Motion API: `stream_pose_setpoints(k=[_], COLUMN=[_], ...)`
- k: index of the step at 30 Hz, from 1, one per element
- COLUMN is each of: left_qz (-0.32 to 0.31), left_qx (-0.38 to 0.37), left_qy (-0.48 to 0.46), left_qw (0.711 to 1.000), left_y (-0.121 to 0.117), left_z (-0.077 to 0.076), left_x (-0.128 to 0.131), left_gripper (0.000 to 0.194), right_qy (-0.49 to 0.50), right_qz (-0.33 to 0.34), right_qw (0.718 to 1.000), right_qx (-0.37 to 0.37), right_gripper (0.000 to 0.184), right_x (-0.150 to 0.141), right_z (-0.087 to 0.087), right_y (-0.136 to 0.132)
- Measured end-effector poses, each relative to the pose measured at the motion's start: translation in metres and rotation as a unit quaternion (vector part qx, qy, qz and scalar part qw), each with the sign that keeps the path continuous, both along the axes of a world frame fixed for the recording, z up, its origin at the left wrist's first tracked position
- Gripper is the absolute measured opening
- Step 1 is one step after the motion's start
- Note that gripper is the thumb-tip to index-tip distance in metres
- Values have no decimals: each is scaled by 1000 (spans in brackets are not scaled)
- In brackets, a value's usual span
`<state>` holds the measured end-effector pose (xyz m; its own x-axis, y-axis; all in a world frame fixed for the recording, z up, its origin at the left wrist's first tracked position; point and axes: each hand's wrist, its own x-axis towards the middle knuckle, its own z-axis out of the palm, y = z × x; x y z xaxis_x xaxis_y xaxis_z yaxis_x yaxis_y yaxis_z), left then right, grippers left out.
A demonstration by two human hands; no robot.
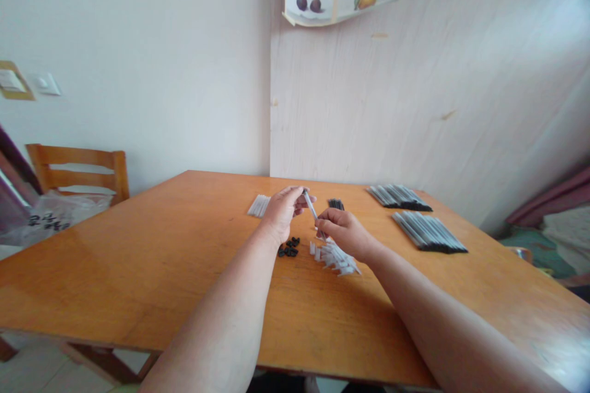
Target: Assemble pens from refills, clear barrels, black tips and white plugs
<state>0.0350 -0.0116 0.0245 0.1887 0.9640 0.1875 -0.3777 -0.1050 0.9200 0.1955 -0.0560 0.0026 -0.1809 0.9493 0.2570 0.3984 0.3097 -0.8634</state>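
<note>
Above the table, both hands hold one slim pen [310, 204] with a pale barrel and a dark tip at its upper end. My left hand [282, 212] pinches it near that dark end, while my right hand [340, 231] grips the lower end. Under and beside my right hand lies a loose heap of small white translucent plastic pieces [340, 259]. Small black parts [289, 250] sit in a little pile below my left hand. Behind that hand is a row of pale thin tubes [259, 205], partly covered. Dark thin sticks [336, 203] lie just beyond my right hand.
Two flat batches of pens with black ends, a far one [399, 196] and a nearer one [429, 231], rest on the right of the wooden table [138, 270]. A wooden chair [83, 166] holding a clear plastic bag [55, 212] stands at left. The wall is behind.
</note>
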Motion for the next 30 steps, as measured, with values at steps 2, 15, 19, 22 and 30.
stream_pose_setpoints(k=[2,15,19,22,30], left_qz=[5,-5,21,13,-58], left_qx=[-1,-5,-6,-16,-43], left_qy=[5,-7,-13,-33,-80], left_qw=[1000,1000,1000,999,994], left_y=[-1,1,3,5,8], left_z=[0,-2,-4,-4,1], left_x=[0,0,0,-1,-6], left_gripper=[30,28,26,25,23], right_qy=[8,45,63,86,142], right_qz=[7,46,32,10,71], right_qw=[1000,998,997,996,985], right_qx=[0,-18,-16,-20,-72], right_gripper=[21,25,26,32,35], right_x=[-1,0,-4,-6,0], right_z=[0,0,3,4,6], right_y=[-1,-1,-3,-3,-3])
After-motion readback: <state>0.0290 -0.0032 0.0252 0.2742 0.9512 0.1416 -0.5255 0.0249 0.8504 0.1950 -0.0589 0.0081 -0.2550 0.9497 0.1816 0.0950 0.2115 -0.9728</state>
